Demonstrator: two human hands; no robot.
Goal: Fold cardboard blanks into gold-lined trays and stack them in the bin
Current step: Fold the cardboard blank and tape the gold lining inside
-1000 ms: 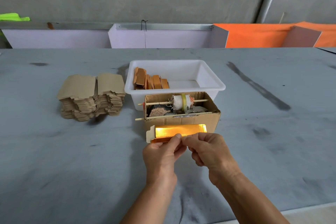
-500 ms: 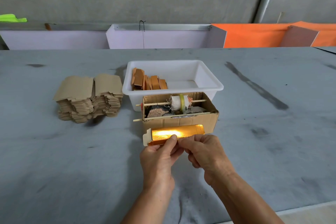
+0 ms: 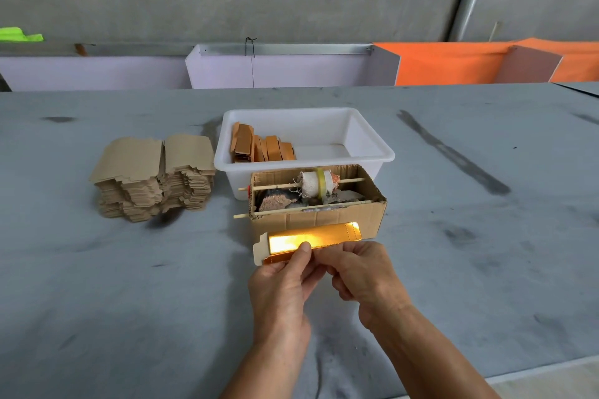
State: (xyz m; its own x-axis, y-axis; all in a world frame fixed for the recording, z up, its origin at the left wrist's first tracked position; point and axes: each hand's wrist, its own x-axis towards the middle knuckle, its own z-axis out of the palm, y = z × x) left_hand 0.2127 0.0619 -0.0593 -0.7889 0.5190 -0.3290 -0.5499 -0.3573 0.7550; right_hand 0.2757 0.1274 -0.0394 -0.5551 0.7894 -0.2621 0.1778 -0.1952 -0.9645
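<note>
A partly folded gold-lined cardboard blank is held just above the grey table, its shiny gold face toward me and a pale flap at its left end. My left hand pinches its lower edge with the thumb on the gold. My right hand grips the same edge from the right. Behind stands the white plastic bin with several folded orange-brown trays stacked on edge at its left side. A tall stack of flat brown blanks sits on the table at the left.
An open corrugated box with two wooden sticks, a wrapped roll and scraps stands directly behind the held blank, touching the bin's front. Purple and orange panels line the table's far edge. The table's near edge runs at the lower right.
The gold-lined blank stays in both hands in front of the box; its long side is folded a little further over. The hands have barely shifted.
</note>
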